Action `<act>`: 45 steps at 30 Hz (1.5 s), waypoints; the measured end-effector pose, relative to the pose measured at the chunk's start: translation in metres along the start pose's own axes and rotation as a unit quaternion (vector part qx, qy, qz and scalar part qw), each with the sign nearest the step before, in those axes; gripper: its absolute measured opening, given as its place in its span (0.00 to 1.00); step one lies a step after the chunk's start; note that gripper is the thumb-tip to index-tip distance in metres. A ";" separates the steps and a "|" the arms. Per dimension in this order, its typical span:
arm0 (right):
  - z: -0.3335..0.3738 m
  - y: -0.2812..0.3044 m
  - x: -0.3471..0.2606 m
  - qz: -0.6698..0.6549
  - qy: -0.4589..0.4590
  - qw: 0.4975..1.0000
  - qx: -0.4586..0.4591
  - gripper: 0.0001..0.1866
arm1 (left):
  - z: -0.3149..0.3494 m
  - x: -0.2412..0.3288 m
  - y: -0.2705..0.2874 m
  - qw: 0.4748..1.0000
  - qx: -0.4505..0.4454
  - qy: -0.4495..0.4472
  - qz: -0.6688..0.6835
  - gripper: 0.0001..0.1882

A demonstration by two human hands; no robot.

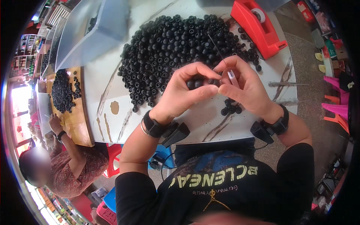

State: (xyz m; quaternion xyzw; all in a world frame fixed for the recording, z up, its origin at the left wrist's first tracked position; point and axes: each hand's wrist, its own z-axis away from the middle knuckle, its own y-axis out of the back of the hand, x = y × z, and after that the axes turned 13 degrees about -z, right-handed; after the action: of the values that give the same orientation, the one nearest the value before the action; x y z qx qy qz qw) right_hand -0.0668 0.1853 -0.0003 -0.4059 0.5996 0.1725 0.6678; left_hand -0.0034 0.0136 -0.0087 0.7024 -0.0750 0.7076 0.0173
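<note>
My left hand (pixel 183 90) and my right hand (pixel 247 88) meet over the front of the pile, thumbs nearly touching. Between them are small black round pieces (pixel 195 83), with my left fingers curled around them. From my right fingers a thin dark rod (pixel 216 47), like a needle, slants up and to the left. What the right fingertips press on is partly hidden. Beyond both hands spreads a large heap of black, hollow, ball-shaped pieces (pixel 168 48). Several more loose black pieces (pixel 231 108) lie under my right hand.
A red tape dispenser (pixel 255 30) stands at the far right of the white marbled table (pixel 150 125). A metal tool (pixel 281 84) lies near the right edge. At the far left is a translucent bin (pixel 80 45). Another person (pixel 71 161) works at a wooden board (pixel 80 123) with black pieces.
</note>
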 end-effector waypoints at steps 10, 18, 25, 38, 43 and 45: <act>0.001 0.003 -0.006 -0.087 -0.056 0.995 -0.013 0.14 | 0.001 -0.002 0.000 0.976 0.005 0.054 0.209 0.11; 0.003 -0.004 -0.006 -0.045 -0.062 0.997 -0.023 0.13 | 0.001 -0.009 0.001 0.971 0.032 0.028 0.235 0.09; 0.003 -0.010 -0.008 0.036 -0.048 0.998 -0.011 0.16 | -0.001 -0.011 -0.002 0.990 0.111 0.010 0.082 0.07; 0.006 -0.008 0.003 0.068 0.013 0.998 -0.013 0.16 | 0.000 -0.008 -0.002 0.991 0.119 -0.019 0.049 0.07; 0.007 -0.007 0.001 0.054 -0.006 0.998 -0.026 0.14 | -0.002 -0.014 0.000 0.991 0.118 -0.065 -0.010 0.07; 0.006 -0.008 0.000 0.045 -0.005 0.999 -0.026 0.14 | -0.002 -0.013 0.000 0.991 0.118 -0.065 -0.012 0.07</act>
State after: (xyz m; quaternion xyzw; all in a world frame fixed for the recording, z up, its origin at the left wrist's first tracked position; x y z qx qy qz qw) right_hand -0.0568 0.1848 0.0022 -0.3950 0.6093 0.2200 0.6514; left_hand -0.0053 0.0152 -0.0215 0.7447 0.0165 0.6643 -0.0622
